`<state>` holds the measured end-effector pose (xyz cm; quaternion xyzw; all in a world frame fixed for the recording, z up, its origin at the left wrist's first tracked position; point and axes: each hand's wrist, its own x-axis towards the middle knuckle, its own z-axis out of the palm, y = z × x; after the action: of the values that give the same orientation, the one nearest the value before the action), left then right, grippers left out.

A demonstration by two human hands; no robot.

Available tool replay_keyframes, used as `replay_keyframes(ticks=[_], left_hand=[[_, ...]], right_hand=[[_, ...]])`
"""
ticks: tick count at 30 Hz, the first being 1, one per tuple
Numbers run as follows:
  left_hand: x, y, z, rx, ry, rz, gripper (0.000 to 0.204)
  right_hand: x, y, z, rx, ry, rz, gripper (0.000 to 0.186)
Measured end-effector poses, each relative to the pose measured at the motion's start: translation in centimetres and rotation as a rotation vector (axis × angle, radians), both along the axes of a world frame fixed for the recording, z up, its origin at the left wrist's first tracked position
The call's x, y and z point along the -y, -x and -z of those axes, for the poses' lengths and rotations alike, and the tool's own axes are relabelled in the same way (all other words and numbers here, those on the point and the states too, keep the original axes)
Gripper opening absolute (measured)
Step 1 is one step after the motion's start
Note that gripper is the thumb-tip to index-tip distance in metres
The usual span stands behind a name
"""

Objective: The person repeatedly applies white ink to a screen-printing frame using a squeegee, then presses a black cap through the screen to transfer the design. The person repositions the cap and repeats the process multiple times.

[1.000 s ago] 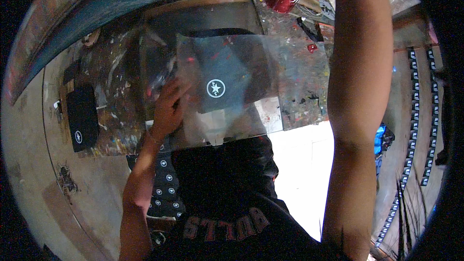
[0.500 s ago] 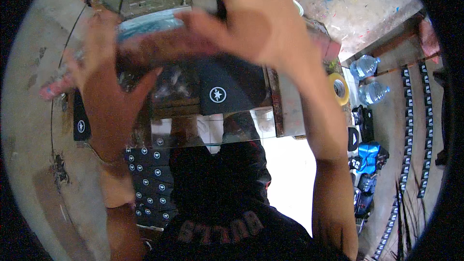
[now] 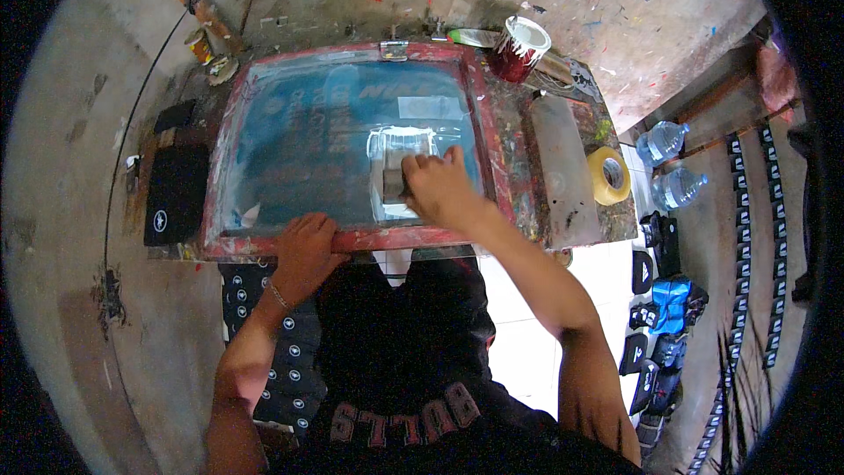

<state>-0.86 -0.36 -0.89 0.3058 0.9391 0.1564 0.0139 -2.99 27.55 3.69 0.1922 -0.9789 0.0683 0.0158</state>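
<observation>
Screen-printing frame in use, seen from above. A squat grey squeegee [image 3: 393, 183] stands on the blue mesh of the screen [image 3: 290, 158], right of its middle, within a patch edged by white ink [image 3: 380, 209]. The right hand [image 3: 438, 189] is closed about the squeegee, fingers curled over it. The left hand [image 3: 306, 249] lies on the near bar of the red wooden frame [image 3: 396, 238], fingers together and slightly bent; whether its thumb grips the bar from beneath cannot be told from this angle. A metal clamp [image 3: 393, 51] sits at the far bar. The frame rests on a paint-spotted bench [image 3: 519, 189]. To its left lies a black piece with a round white emblem [image 3: 178, 198]; to its right, a red can streaked with white [image 3: 517, 51], a flat greyish panel [image 3: 564, 167] and a roll of yellowish tape [image 3: 600, 178]. Beyond the bench's right end are two clear bottles [image 3: 663, 142]. Below its near edge, at left, similar black pieces [image 3: 292, 369] are laid in rows.
</observation>
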Motion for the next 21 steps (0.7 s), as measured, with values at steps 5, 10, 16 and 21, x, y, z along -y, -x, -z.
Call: replay_keyframes(ticks=[5,10,16,21], left_hand=[[0.0,-0.4,0.0,0.028,0.007,0.007,0.045],[-0.2,-0.3,-0.3,0.038,0.030,0.022,0.042],[0.0,-0.1,0.0,0.016,0.020,0.050,0.042],[0.0,0.0,0.5,0.119,0.023,0.028,0.043]], right_hand=[[-0.8,2.9,-1.2,0.251,0.006,-0.052,0.025],[-0.1,-1.6,-1.0,0.138,0.008,-0.075,0.021],[0.2,1.5,2.7,-0.245,-0.082,0.038,0.014],[-1.3,7.2,2.9,-0.257,-0.078,0.043,0.022]])
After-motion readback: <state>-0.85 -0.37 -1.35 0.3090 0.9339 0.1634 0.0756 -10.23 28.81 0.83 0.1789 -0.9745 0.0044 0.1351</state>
